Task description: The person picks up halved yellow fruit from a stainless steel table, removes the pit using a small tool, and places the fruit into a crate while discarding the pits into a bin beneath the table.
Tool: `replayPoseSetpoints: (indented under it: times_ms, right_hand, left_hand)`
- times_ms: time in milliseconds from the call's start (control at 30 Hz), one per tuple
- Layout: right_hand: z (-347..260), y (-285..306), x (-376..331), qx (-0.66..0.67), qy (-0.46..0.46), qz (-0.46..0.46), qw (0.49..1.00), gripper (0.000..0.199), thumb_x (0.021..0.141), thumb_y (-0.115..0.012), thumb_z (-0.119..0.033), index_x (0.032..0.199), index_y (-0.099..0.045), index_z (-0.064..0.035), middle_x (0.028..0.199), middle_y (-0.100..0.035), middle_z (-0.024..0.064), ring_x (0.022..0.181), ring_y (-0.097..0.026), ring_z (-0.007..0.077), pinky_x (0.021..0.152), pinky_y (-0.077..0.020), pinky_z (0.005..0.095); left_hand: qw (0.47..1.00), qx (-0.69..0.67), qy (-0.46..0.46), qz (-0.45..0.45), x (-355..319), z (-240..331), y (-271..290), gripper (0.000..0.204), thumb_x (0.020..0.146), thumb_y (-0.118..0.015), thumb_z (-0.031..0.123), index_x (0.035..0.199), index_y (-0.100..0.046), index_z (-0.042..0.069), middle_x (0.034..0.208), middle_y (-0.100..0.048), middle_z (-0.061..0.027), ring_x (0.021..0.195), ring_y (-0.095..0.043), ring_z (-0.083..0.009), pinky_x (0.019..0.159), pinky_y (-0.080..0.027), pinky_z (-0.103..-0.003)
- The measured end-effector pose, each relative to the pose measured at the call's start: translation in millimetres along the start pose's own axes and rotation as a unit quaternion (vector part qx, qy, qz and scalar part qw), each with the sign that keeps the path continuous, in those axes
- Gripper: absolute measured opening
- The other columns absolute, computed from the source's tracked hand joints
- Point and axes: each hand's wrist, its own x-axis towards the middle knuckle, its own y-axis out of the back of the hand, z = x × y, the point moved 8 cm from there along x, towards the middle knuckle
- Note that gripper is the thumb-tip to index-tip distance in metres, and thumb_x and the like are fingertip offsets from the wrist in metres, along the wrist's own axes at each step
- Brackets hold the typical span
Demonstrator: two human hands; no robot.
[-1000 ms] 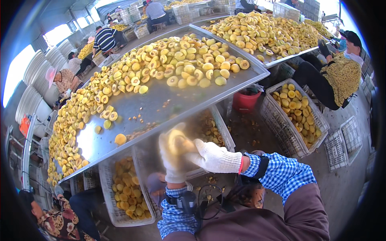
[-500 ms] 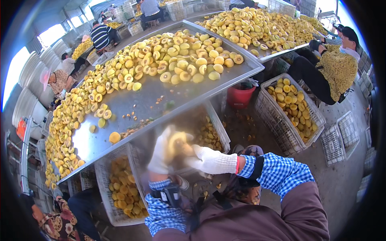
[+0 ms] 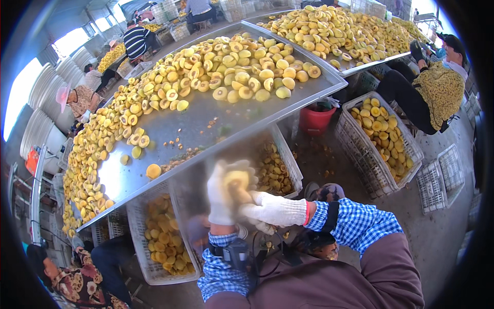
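Observation:
White knitted gloves cover both my hands, held together just off the near edge of the metal table. My left hand (image 3: 218,198) is closed around a yellow peach half (image 3: 236,182), its cut face turned up and blurred. Pressed against the lower right side of that fruit are the curled fingers of my right hand (image 3: 280,209). Whether they grip a small tool is hidden. Halved yellow peaches (image 3: 231,64) lie heaped along the far and left sides of the metal table (image 3: 154,139). One loose half (image 3: 153,171) sits near its front edge.
Below the table edge stand a white crate of peach halves (image 3: 136,237) and another crate (image 3: 289,159) behind my hands. A red bucket (image 3: 315,121) and a fuller crate (image 3: 360,154) are to the right. Co-workers sit around, one in a yellow top (image 3: 440,92).
The surroundings have shifted slightly right in the picture. My hands stay together at the peach half, and its cut face now shows more squarely.

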Motion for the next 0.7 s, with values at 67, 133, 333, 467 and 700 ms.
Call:
replayPoseSetpoints:
  times_ms: [67, 133, 333, 467, 700]
  right_hand:
    - [0.1, 4.1, 0.6, -0.069, 0.007, 0.046, 0.997, 0.019, 0.095, -0.049, -0.026, 0.095, -0.052, -0.0071, 0.070, -0.055, 0.0012, 0.055, -0.052, 0.0079, 0.045, -0.0403, 0.0226]
    - [10.2, 7.4, 2.5, -0.007, -0.014, 0.017, 1.000, 0.018, 0.095, -0.048, -0.025, 0.093, -0.052, -0.0073, 0.066, -0.054, 0.0001, 0.051, -0.050, 0.0079, 0.043, -0.0385, 0.0230]
    - [7.7, 1.2, -3.0, 0.034, -0.017, 0.031, 0.999, 0.017, 0.095, -0.048, -0.023, 0.087, -0.051, -0.0087, 0.058, -0.047, -0.0033, 0.043, -0.044, 0.0073, 0.037, -0.0331, 0.0246]
    - [12.4, 2.7, -0.2, 0.066, -0.011, 0.004, 0.998, 0.018, 0.095, -0.049, -0.025, 0.084, -0.050, -0.0115, 0.060, -0.044, -0.0053, 0.043, -0.039, 0.0055, 0.037, -0.0311, 0.0240]
    - [18.9, 7.3, 5.8, 0.118, -0.075, -0.025, 0.990, 0.023, 0.095, -0.051, -0.028, 0.078, -0.047, -0.0134, 0.060, -0.039, -0.0070, 0.045, -0.036, 0.0044, 0.038, -0.0272, 0.0222]
  left_hand:
    - [0.999, -0.008, 0.033, -0.016, 4.5, -7.6, 4.9, 0.055, 0.094, -0.039, 0.048, 0.100, -0.062, -0.001, 0.089, -0.065, -0.0154, 0.074, -0.063, -0.0275, 0.065, -0.054, -0.038]
    - [0.994, -0.065, 0.083, -0.027, 8.1, -18.1, 3.7, 0.056, 0.094, -0.039, 0.050, 0.098, -0.063, -0.001, 0.087, -0.065, -0.0154, 0.072, -0.063, -0.0286, 0.064, -0.054, -0.039]
    - [0.993, -0.037, 0.104, -0.036, 12.0, -18.7, -1.1, 0.061, 0.093, -0.040, 0.053, 0.094, -0.064, -0.003, 0.083, -0.065, -0.0198, 0.069, -0.063, -0.0325, 0.061, -0.054, -0.041]
    - [0.993, -0.010, 0.113, -0.038, 10.1, -17.0, -5.2, 0.060, 0.093, -0.041, 0.052, 0.087, -0.065, -0.003, 0.078, -0.065, -0.0209, 0.063, -0.064, -0.0330, 0.058, -0.055, -0.039]
    - [0.982, -0.118, 0.125, -0.077, 13.9, -14.1, -10.0, 0.053, 0.092, -0.045, 0.045, 0.084, -0.067, -0.002, 0.077, -0.066, -0.0212, 0.065, -0.064, -0.0349, 0.058, -0.055, -0.039]
